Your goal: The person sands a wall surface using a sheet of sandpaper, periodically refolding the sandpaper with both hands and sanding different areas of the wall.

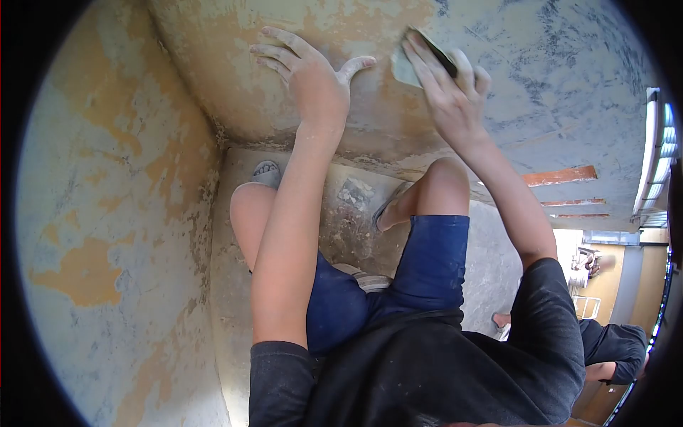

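Observation:
My left hand [313, 75] rests against the wall ahead with its fingers spread and nothing in it. To its right, my right hand [452, 89] grips a folded piece of sandpaper [407, 70], pale green on one face and dark along its edge. The sandpaper lies against the wall [377, 21], whose surface is patched with orange-tan and grey-white and streaked dark toward the right. Part of the sandpaper is hidden beneath my fingers.
A second patchy wall [92, 178] meets the first at a corner on the left. My knees are bent above the dusty concrete floor [348, 235]. Reddish slots [562, 176] show at the right. Another person in a dark shirt [619, 349] is at the lower right.

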{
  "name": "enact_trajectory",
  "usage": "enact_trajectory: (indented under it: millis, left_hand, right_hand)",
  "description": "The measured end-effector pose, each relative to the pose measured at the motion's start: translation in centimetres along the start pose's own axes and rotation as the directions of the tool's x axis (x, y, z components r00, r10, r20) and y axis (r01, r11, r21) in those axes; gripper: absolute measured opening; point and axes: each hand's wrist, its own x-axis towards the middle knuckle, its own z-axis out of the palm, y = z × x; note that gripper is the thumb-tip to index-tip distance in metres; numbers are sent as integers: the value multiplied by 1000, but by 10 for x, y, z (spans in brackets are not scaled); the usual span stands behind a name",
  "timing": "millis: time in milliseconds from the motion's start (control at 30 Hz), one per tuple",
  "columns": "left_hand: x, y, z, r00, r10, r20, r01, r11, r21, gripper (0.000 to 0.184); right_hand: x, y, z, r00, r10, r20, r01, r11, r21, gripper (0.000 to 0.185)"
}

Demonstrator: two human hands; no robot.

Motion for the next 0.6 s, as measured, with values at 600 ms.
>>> enact_trajectory:
  millis: [600]
  left_hand:
    - [-1, 3, -3, 1000, -16, 18, 16, 1000, -5, 161]
  right_hand:
    - [3, 10, 1, 999, -39, -25, 40, 999, 16, 49]
